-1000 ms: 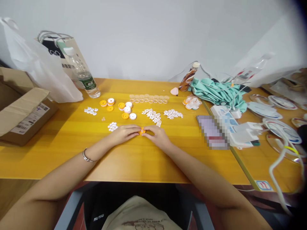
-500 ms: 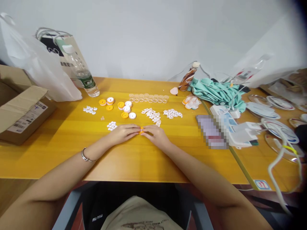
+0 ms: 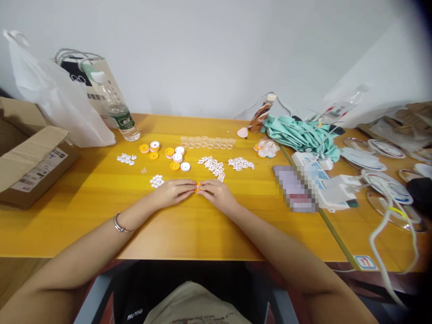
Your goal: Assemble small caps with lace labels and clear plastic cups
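Observation:
Between the fingertips of both hands is a small orange and white round plastic piece [image 3: 197,187], mostly covered by the fingers. My left hand [image 3: 173,192] pinches it from the left, and my right hand [image 3: 218,194] from the right, just above the table. Left of my left hand lies a pile of small white round pieces [image 3: 157,181]. Beyond my hands are orange round parts [image 3: 174,166] and white round parts [image 3: 185,167], some stacked. White openwork pieces [image 3: 212,166] lie in a cluster past my right hand, with a second openwork cluster [image 3: 240,163] to its right.
Clear small cups [image 3: 208,143] stand in rows at the back. A water bottle [image 3: 123,121] and a cardboard box [image 3: 37,166] stand left. On the right are a phone [image 3: 295,189], a power strip [image 3: 313,180], a brown drink bottle [image 3: 261,114] and green cloth [image 3: 300,135].
The whole view has shifted slightly, with the table sitting a little lower in the picture. Both hands keep their pinch on the orange and white piece.

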### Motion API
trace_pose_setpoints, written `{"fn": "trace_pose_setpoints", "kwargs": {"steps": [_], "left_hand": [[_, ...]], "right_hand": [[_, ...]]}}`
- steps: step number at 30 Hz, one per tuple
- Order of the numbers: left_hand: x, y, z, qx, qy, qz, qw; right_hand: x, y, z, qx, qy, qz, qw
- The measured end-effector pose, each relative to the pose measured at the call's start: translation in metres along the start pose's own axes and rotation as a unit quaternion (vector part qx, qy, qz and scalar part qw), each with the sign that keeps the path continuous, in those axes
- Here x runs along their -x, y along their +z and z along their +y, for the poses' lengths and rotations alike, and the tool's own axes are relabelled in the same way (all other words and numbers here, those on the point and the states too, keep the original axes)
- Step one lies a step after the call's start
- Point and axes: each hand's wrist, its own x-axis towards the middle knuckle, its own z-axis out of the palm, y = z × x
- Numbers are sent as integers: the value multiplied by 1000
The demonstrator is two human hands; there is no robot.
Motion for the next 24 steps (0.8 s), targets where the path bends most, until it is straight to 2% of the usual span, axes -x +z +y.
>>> {"fn": "trace_pose_setpoints", "kwargs": {"steps": [6, 16, 24], "left_hand": [[3, 3, -1, -3, -2, 4, 1000], [-1, -1, 1, 21, -15, -10, 1000], [2, 0, 2, 3, -20, -22, 1000]], "right_hand": [[0, 0, 0, 1, -3, -4, 1000], [1, -2, -4, 10, 30, -7, 999], [2, 0, -2, 30, -7, -11, 999]]}}
